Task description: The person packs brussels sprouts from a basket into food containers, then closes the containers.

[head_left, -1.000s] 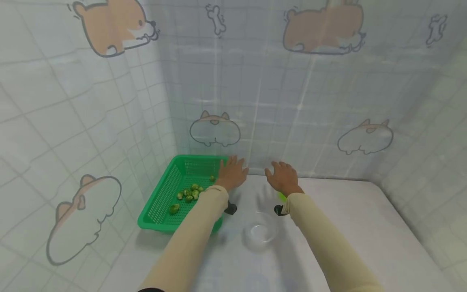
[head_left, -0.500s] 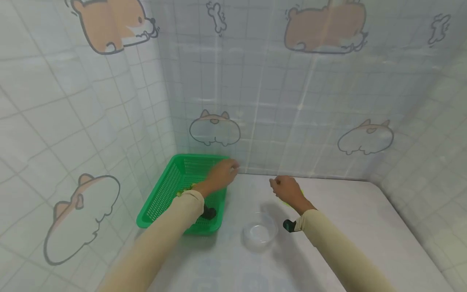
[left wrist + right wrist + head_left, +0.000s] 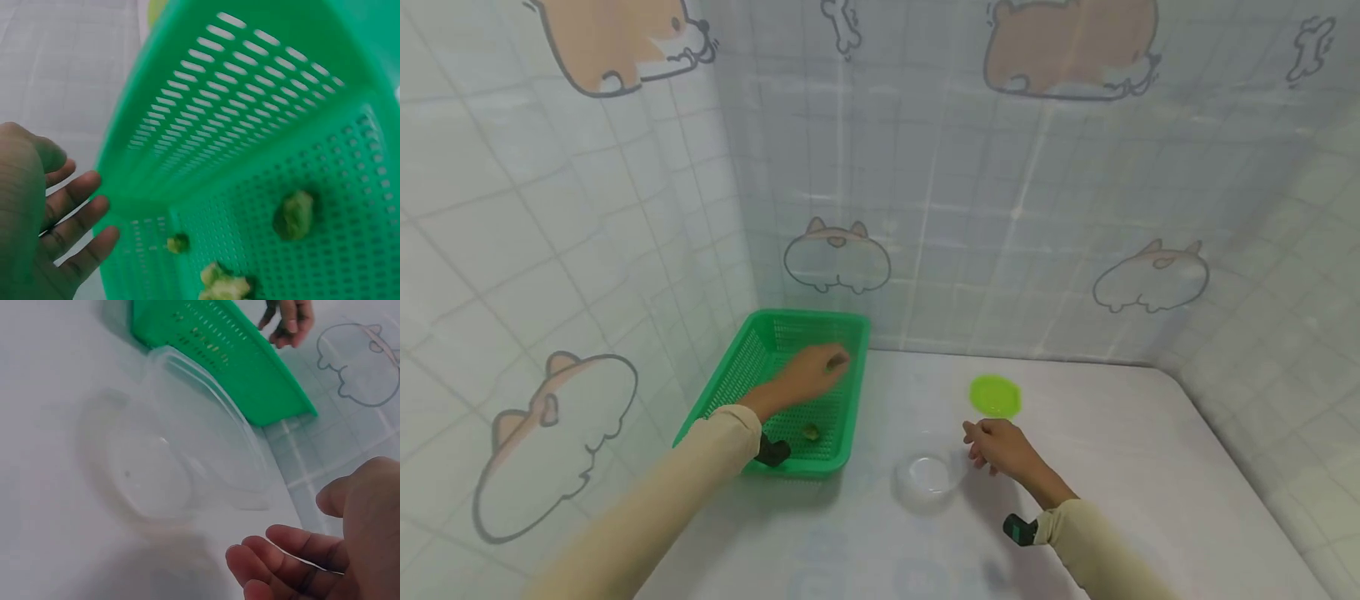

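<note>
My left hand [image 3: 808, 372] is over the green plastic basket [image 3: 860, 392], its fingers loosely bent. In the left wrist view these fingers [image 3: 69, 206] overlap the basket's rim, with nothing between them and the thumb. Brussels sprouts lie on the basket's perforated floor, among them one sprout [image 3: 294, 215] near the middle and a smaller sprout [image 3: 178, 244] by the wall. My forearm hides part of the basket in the head view. Close to the right side of a clear round bowl [image 3: 929, 475], my right hand [image 3: 1007, 450] hovers with relaxed, slightly curled fingers and holds nothing.
A lime-green round flat piece [image 3: 995, 396] lies on the white table [image 3: 1120, 450], beyond my right hand. Tiled sheeting [image 3: 970, 208] printed with cartoon dogs rises behind the table and along both sides.
Both hands have drawn back and moved apart. The left has gone leftward over the basket; the right has come down beside the bowl, uncovering the lime-green piece.
</note>
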Motion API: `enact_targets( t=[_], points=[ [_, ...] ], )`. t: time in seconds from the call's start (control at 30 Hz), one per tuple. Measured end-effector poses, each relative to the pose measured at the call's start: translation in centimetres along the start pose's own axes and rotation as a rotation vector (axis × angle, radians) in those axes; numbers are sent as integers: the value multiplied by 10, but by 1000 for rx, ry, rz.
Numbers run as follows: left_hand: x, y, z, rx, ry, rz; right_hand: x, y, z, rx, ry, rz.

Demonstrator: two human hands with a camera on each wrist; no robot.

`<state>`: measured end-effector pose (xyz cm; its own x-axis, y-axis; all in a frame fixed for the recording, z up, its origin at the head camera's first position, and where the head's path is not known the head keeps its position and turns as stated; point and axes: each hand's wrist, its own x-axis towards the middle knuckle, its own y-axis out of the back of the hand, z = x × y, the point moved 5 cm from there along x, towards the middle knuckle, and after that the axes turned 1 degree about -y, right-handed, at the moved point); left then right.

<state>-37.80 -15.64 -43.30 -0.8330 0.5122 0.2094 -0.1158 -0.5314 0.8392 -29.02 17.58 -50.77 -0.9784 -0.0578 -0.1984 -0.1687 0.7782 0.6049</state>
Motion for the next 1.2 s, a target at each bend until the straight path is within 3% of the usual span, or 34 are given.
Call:
enact_targets(
  t=[0.4,0.57,0.73,1.0,1.2],
  points=[
    [-36,2,-31,98,-1,-109,-20,-19,23,130,5,-32],
    [-45,-3,-38,128,3,-190,-22,-25,26,172,6,-44],
    [-49,-9,-40,116,27,-268,-26,-28,28,175,-11,-34],
    [-53,-22,-46,114,40,-370,-38,-35,32,269,-64,-68],
    [-53,-30,-49,111,-1,-415,-42,-40,33,303,-84,-90]
  ],
)
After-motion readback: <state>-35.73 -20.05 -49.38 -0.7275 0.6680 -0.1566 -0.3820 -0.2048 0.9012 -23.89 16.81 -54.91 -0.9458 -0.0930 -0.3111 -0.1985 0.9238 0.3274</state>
